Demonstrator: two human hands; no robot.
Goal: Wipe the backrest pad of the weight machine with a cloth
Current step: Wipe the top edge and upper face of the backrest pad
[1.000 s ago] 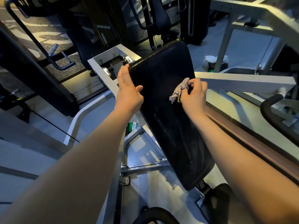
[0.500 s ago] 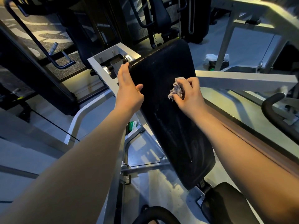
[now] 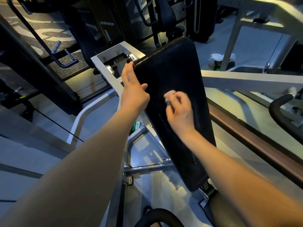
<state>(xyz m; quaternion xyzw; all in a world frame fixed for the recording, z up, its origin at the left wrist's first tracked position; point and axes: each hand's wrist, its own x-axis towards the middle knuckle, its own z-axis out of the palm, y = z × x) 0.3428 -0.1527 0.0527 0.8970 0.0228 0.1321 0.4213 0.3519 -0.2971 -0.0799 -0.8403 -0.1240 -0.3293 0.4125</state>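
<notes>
While the left hand (image 3: 133,92) is bracing the backrest pad (image 3: 173,76) at its 9 o'clock edge, fingers laid up along the side and thumb hooked onto the face, the right hand (image 3: 179,110) is clenching a small bunched cloth (image 3: 168,95) and rubbing it on the pad face. The pad is sitting centre frame, tilted, its top end toward 12 o'clock beside the grey pivot bracket (image 3: 114,63) and its bottom end toward 5 o'clock by the seat (image 3: 218,208).

Step in hand, as I read it: mid-wipe, working the middle band of the pad. The right hand is motion-blurred, so the stroke is live. Streaks are showing lower on the face; whether they're wet or just sheen, I can't tell.

Next move probably calls for carrying the strokes down toward 5 o'clock, keeping cloth pressure flat, with the left hand holding the pad against the push. The top corner near 12 o'clock may also be needing a pass.

Versus half a second ago: the right hand is sitting lower and further toward 9 o'clock on the face, away from the 3 o'clock edge. The cloth is more buried in the fist. The left hand is unchanged.
</notes>
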